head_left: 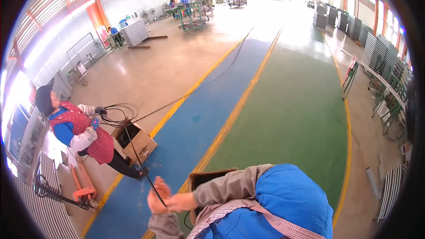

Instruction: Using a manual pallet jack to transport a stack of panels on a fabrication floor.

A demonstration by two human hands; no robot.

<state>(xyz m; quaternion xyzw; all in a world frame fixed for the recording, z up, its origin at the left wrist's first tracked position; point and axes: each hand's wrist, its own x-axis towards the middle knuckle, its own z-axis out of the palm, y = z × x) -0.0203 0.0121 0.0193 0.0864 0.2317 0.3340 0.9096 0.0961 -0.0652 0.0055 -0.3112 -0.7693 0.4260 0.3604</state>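
Observation:
A long black cable (138, 154) slants down from the co-worker's side to my two hands at the bottom centre. My left hand (158, 196) is closed loosely around it, fingers pointing upward; their exact grip is partly hidden. Beside it, my right hand (181, 202) pinches the cable low down, touching the left hand. An open cardboard box (214, 171) stands partly under my right forearm, its inside dark. On the left, a co-worker in a red checked vest holds looped black cable (116, 114) with gloved hands, over another open cardboard box (144, 145) with black contents.
An orange pallet jack (83, 190) stands at lower left beside stacked metal profiles (53, 208). A dark line lies along the blue floor lane (208, 102). Racks of grey panels (385, 62) line the right side. Other people work at far benches (190, 17).

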